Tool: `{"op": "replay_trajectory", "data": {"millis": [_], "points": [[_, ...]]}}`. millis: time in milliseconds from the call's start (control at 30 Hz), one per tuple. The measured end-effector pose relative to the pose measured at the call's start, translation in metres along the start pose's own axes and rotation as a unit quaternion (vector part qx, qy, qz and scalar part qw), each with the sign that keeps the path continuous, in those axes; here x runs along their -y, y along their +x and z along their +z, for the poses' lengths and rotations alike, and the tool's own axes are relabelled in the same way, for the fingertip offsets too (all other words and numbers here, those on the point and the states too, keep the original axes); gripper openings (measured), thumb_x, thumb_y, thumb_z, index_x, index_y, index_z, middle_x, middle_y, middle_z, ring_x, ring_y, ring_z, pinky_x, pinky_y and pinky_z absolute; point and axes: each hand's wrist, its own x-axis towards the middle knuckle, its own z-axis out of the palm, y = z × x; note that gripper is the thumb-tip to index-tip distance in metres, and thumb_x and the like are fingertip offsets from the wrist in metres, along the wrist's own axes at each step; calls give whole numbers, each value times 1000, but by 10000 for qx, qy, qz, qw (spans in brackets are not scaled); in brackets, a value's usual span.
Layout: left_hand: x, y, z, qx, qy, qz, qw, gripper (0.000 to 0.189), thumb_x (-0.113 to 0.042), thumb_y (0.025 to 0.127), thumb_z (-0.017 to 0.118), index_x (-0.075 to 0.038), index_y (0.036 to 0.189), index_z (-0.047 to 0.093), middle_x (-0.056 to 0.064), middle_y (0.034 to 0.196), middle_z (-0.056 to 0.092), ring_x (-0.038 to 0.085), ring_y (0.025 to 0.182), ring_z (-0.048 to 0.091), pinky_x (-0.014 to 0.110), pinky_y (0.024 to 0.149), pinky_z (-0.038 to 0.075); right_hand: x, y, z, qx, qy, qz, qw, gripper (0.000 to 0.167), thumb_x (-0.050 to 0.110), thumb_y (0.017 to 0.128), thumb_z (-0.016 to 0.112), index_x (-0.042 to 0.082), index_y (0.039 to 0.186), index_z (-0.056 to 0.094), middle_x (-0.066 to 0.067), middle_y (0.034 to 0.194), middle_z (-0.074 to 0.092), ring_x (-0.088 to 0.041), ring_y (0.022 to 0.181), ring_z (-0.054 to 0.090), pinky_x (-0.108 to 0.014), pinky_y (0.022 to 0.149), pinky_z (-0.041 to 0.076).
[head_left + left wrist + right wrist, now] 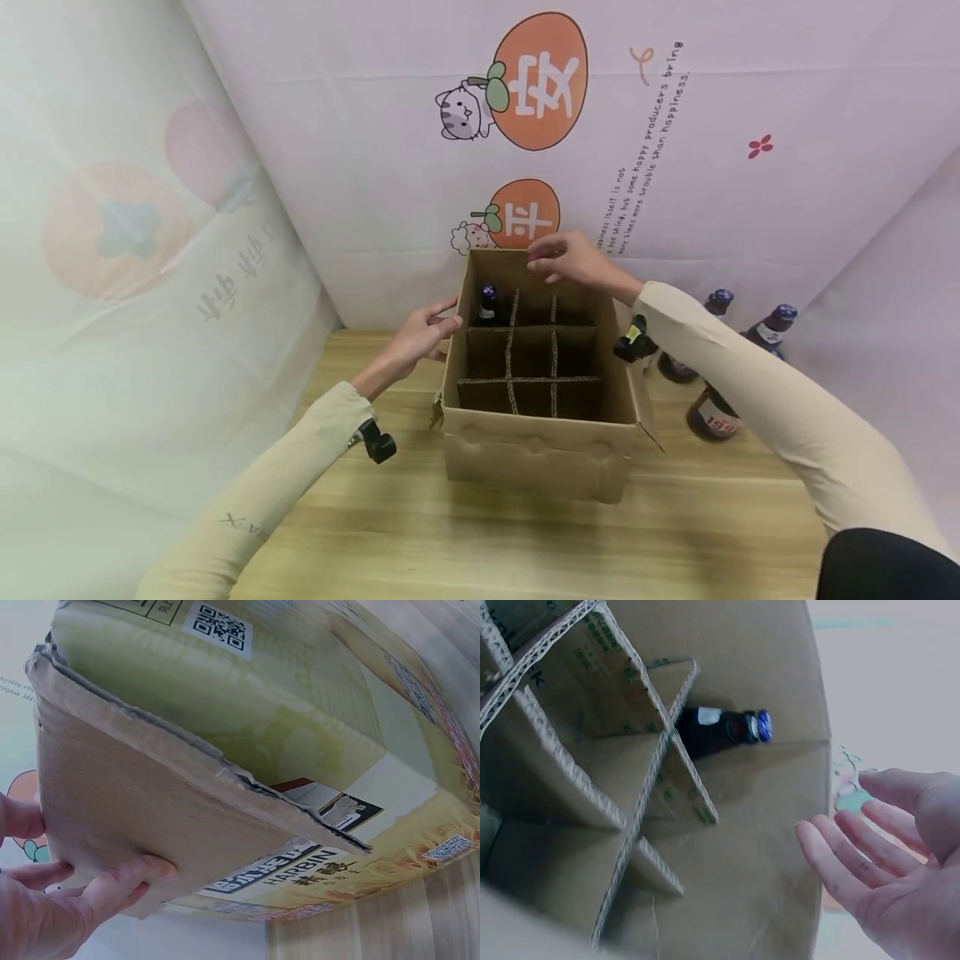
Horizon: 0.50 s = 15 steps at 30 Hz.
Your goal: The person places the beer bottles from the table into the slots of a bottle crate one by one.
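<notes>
An open cardboard box (536, 450) stands on the table, split by cardboard dividers (532, 380) into compartments. One dark bottle with a blue cap (489, 302) stands in the back left compartment, and this bottle (724, 729) also shows in the right wrist view. My left hand (420, 337) is at the box's left side; in the left wrist view its fingertips (159, 868) rest on a brown flap (142, 787). Over the back right rim, my right hand (573, 260) holds nothing, its fingers loosely bent and apart.
Several dark bottles with blue caps, among them a near one (712, 415) and a far one (772, 327), stand right of the box, partly behind my right sleeve (772, 400). A printed white cloth (397, 167) hangs behind the wooden table (360, 517).
</notes>
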Motion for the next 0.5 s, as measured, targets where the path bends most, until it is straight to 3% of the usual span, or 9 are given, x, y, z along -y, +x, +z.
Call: {"op": "replay_trajectory", "data": {"millis": [133, 233, 433, 500], "points": [[-1, -1, -2, -6, 65, 15, 10000, 63, -20, 108, 55, -12, 165, 31, 26, 157, 48, 42, 145, 47, 42, 85, 67, -5, -14, -19, -496, 204, -107, 9985, 35, 6, 102, 66, -9, 134, 63, -32, 129, 67, -8, 88, 72, -27, 76, 67], [-2, -1, -3, -5, 74, -9, 10000, 63, -20, 108, 55, -13, 165, 31, 25, 157, 48, 41, 145, 48, 39, 83, 67, -12, -26, -33, -885, 410, -235, 9950, 34, 6, 102, 66, -10, 132, 65, -29, 125, 71, -4, 83, 73, -31, 77, 67], [1, 1, -2, 7, 36, -18, 10000, 61, -19, 108, 56, -13, 165, 33, 26, 156, 49, 41, 144, 49, 39, 82, 67, -29, -55, -58, -1500, 550, -216, 9869, 36, 12, 103, 67, -11, 131, 64, 12, 101, 77, -8, 88, 75, -29, 78, 67], [2, 1, -2, 16, 39, -1, 10000, 61, -19, 108, 56, -13, 165, 32, 26, 156, 49, 41, 144, 49, 40, 83, 67, -37, -65, -66, -1641, 572, -119, 9847, 39, 14, 104, 66, -12, 133, 61, 18, 99, 74, -5, 88, 74, -26, 78, 66]]}}
